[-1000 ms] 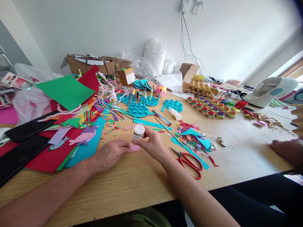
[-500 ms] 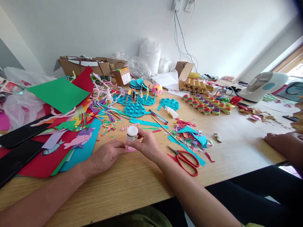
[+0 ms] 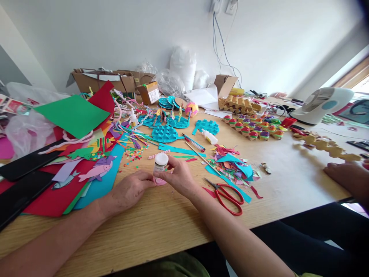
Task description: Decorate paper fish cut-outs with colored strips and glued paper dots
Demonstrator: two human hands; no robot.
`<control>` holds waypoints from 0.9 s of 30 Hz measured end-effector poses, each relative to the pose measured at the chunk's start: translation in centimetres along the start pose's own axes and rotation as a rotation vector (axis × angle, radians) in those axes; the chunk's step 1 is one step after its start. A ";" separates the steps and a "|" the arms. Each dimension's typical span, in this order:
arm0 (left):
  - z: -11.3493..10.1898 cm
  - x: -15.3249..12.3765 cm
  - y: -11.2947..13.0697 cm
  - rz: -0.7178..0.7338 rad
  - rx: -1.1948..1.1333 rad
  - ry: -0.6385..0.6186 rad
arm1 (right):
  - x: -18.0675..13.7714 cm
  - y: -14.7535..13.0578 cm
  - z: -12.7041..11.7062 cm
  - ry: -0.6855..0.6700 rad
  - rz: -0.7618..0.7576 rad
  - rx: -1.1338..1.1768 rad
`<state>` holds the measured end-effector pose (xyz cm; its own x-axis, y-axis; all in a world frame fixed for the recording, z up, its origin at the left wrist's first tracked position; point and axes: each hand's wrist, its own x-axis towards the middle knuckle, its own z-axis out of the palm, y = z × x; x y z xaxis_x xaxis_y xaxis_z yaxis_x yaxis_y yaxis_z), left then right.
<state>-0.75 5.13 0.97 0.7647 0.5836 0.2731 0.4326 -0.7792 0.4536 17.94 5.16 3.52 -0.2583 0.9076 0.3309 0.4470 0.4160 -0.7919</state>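
Bare counter [image 3: 161, 227] along the near edge gives me room; red scissors [image 3: 227, 196] and paper scraps [image 3: 233, 165] block my right, colored sheets [image 3: 57, 192] my left.

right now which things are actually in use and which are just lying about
In use:
- small white-capped bottle, held by the right hand
- pink paper piece, pressed to the table by the left hand

Lying about:
- red scissors
- green sheet
- glue bottle
- painted egg tray
- white fan

bright daylight from right | soft shadows | sharp centre | edges warped
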 end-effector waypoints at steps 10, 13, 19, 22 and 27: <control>-0.2 0.1 0.4 -0.001 0.002 -0.007 | 0.0 -0.1 0.0 -0.020 0.016 0.003; 0.0 0.0 0.1 -0.005 0.025 -0.005 | -0.2 -0.3 -0.5 -0.023 0.015 -0.028; -0.1 0.1 0.2 0.037 0.057 0.022 | -0.5 -0.6 -1.0 0.010 -0.004 -0.032; 0.0 0.1 0.2 0.032 0.059 0.025 | -0.4 -0.8 -0.5 -0.004 0.006 -0.022; 0.3 0.0 -0.3 -0.005 0.066 0.018 | -0.4 -1.1 -0.3 -0.047 0.020 0.003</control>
<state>-0.75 5.25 0.60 0.7542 0.5910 0.2862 0.4675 -0.7893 0.3981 17.84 4.32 4.45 -0.2896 0.9119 0.2908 0.4503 0.3979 -0.7993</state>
